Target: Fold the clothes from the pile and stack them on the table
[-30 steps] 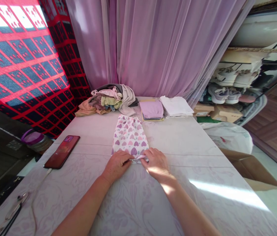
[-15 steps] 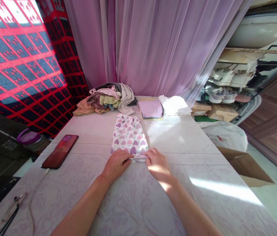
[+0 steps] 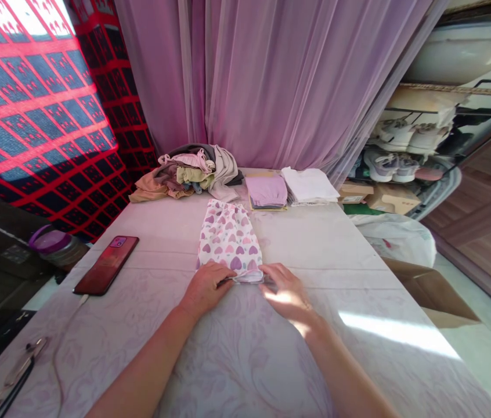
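Running longways from you, that heart-print garment (image 3: 230, 235) has its near edge (image 3: 249, 277) pinched in your left hand (image 3: 209, 288); right hand (image 3: 286, 294) equally close, can't tell if clamped.

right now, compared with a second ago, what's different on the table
The right hand has shifted slightly right along the hem of the heart cloth, and more of the turned edge shows between the hands. Whether it still pinches is unclear. Unmoved: left hand, clothes pile, lilac stack, white stack, phone.
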A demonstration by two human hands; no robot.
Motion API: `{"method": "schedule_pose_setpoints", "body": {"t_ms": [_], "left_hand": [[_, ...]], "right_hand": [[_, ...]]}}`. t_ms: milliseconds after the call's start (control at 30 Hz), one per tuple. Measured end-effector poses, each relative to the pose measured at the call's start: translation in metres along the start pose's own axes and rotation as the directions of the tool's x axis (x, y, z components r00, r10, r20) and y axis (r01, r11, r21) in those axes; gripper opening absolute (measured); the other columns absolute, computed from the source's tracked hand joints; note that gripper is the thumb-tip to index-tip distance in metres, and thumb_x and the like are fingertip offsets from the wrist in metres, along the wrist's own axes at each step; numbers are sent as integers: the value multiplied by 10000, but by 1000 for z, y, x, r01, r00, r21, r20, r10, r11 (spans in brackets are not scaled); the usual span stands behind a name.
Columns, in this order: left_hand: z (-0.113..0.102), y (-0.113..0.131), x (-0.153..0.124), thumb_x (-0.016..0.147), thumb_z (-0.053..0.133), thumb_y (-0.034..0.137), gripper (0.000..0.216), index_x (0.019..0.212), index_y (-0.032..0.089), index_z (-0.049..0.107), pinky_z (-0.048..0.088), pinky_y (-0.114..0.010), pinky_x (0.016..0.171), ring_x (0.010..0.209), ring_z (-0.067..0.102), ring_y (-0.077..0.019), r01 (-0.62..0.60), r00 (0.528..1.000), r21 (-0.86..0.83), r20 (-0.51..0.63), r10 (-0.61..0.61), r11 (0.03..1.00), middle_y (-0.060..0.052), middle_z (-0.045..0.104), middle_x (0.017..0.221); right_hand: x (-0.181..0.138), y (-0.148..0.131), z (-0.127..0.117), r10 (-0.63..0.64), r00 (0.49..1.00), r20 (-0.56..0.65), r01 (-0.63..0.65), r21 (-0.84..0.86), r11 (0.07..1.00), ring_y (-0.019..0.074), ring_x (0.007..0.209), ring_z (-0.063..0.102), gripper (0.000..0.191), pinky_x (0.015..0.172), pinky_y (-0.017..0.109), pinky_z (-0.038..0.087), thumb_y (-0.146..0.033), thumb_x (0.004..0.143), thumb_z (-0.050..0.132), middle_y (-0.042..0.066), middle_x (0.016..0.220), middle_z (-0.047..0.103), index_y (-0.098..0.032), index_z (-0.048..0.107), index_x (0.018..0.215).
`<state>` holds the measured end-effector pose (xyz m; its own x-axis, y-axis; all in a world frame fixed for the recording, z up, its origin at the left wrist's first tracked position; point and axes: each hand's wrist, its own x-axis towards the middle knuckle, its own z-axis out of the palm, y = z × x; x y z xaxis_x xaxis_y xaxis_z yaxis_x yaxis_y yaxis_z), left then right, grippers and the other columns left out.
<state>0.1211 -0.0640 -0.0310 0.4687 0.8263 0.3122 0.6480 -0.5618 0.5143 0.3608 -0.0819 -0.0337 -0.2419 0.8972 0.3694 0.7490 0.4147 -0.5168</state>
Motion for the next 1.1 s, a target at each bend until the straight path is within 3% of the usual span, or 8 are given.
{"method": "schedule_pose_setpoints", "body": {"t_ms": [167, 400, 533, 733, 933, 1100], "left_hand": [[1, 0, -1, 881, 586, 269, 180, 1014, 240, 703, 476, -322, 787, 863, 606, -174, 0, 1000, -5, -17, 0, 1000, -39, 708, 936], [6, -4, -7, 903, 530, 246, 231, 1033, 244, 721, 512, -283, 769, 863, 607, -157, 14, 984, 17, -178, -11, 1000, -53, 659, 908], [4, -2, -7, 930, 498, 260, 231, 1029, 229, 704, 498, -289, 760, 841, 602, -164, -13, 988, 75, -153, 25, 997, -54, 672, 898], [-1, 1, -4, 930, 478, 263, 159, 958, 220, 629, 491, -291, 747, 828, 604, -166, 108, 977, 54, -190, -96, 993, -33, 670, 887], [-4, 0, -4, 942, 455, 242, 198, 905, 219, 648, 478, -307, 760, 826, 599, -170, 6, 990, 157, -140, 16, 988, -45, 684, 898], [-5, -1, -7, 946, 454, 262, 208, 903, 226, 655, 479, -312, 767, 837, 608, -173, 12, 997, 149, -77, 0, 989, -37, 690, 899]], "right_hand": [[11, 1, -1, -42, 998, -35, 40, -49, 998, 142, 798, 646, 149, 715, 250, 500, -258, 885, 551, -2, 888, 664, -291, 694, 910], [28, 2, -7, -211, 976, -50, 209, -45, 977, 165, 886, 628, 219, 785, 276, 511, -225, 933, 465, 39, 946, 656, -257, 680, 960], [20, 9, 0, -212, 977, 5, 212, -3, 977, 154, 882, 635, 223, 786, 269, 515, -217, 943, 454, 39, 958, 661, -247, 674, 963], [18, 12, 4, -197, 980, 14, 197, 30, 980, 148, 884, 639, 249, 778, 255, 511, -176, 918, 474, 32, 972, 667, -265, 696, 988], [20, 10, 1, -206, 976, 75, 206, 7, 978, 152, 852, 630, 283, 750, 262, 509, -115, 877, 484, 36, 945, 670, -257, 720, 942], [13, 11, 1, -187, 978, 91, 185, 30, 982, 144, 875, 627, 302, 785, 263, 506, -106, 879, 468, 23, 961, 668, -260, 708, 978]]}}
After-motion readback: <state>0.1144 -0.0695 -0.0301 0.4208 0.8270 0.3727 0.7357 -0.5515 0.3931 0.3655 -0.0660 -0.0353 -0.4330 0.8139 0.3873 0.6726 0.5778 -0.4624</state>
